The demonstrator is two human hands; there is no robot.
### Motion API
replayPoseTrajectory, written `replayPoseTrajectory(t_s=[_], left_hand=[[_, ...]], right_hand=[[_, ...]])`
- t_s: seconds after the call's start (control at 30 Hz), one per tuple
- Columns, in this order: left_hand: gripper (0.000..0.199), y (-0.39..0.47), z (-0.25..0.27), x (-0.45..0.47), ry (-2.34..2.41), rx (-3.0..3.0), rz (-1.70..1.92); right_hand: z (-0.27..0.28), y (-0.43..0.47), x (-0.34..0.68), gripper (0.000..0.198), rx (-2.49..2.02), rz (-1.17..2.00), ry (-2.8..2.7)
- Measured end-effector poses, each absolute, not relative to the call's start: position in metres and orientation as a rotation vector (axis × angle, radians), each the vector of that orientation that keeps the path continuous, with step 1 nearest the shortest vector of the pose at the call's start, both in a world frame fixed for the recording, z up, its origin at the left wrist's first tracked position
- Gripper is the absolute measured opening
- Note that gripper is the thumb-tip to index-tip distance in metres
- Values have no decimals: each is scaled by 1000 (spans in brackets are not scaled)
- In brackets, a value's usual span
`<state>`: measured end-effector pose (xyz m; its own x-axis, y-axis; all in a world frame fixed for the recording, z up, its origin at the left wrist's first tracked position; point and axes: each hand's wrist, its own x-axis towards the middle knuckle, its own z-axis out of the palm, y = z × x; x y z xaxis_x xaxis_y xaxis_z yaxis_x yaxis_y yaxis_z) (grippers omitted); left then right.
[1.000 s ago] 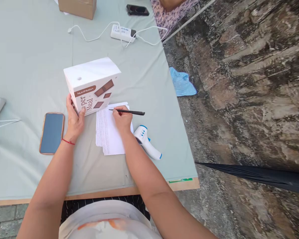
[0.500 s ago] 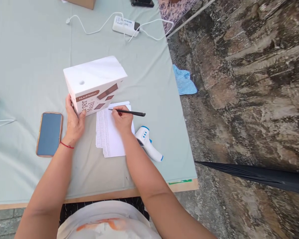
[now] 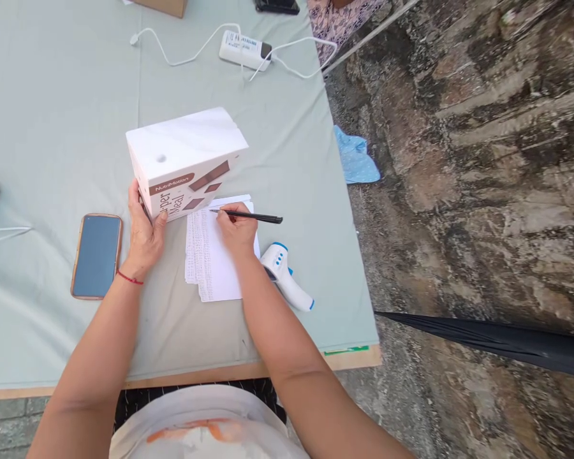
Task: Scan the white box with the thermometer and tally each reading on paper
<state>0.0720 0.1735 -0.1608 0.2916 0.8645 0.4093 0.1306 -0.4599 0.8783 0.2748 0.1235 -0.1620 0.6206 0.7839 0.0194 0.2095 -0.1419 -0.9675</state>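
My left hand (image 3: 146,226) grips the near left corner of a white box (image 3: 186,143) with brown lettering, its thumb on the printed side. The box is tilted, and its lower edge covers the top left of some paper sheets (image 3: 222,268). Held in my right hand (image 3: 239,229) is a black pen (image 3: 263,218), its tip at the paper near the box's lower edge. Rows of small writing run down the left part of the sheets. Right of the paper lies a white and blue infrared thermometer (image 3: 287,277), close to my right forearm.
A smartphone (image 3: 96,256) lies left of my left wrist on the cloth-covered table (image 3: 52,127). Farther back are a white power bank (image 3: 245,50) with a cable, a dark device (image 3: 277,6) and a cardboard box (image 3: 162,5). Blue cloth (image 3: 356,156) hangs beyond the table's right edge, near a rough stone wall (image 3: 497,159).
The whole view has shifted very slightly, with things appearing a little farther right. Both hands keep their holds on the box and the pen.
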Motion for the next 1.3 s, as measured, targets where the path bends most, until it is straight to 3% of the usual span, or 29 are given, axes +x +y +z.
replayPoseTrajectory(t_s=[1.3], left_hand=[[79,174,-155,72,891,1782,1205]], right_hand=[[-158,123,274,4,-1716,586,-797]])
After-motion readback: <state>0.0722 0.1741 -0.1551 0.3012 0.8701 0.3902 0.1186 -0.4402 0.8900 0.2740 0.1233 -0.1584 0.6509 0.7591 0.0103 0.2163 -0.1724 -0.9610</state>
